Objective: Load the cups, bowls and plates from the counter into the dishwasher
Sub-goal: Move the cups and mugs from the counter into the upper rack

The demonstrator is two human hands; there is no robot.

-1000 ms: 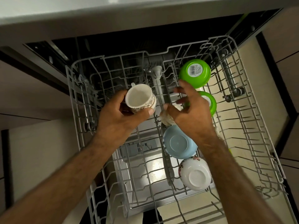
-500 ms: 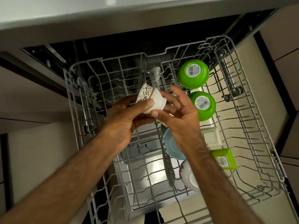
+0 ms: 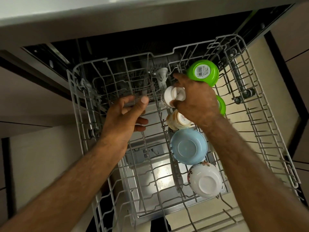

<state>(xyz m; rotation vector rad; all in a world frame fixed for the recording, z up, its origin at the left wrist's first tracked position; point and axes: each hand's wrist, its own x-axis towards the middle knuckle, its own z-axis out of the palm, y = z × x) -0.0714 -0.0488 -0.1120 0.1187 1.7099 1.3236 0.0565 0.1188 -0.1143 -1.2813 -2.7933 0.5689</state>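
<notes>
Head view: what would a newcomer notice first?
The right hand holding a white cup bottom-up over the middle of the pulled-out rack, with the left hand open beside it. Next, the bright green bowl at back right, then the blue bowl and white flowered bowl inverted nearer the camera.

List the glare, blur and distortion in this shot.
Head view: glare flares off the steel door under the rack; the tub behind is dark; the wide lens bows the counter edge; both forearms blur toward the bottom; the cup in the right hand is slightly soft.
</notes>
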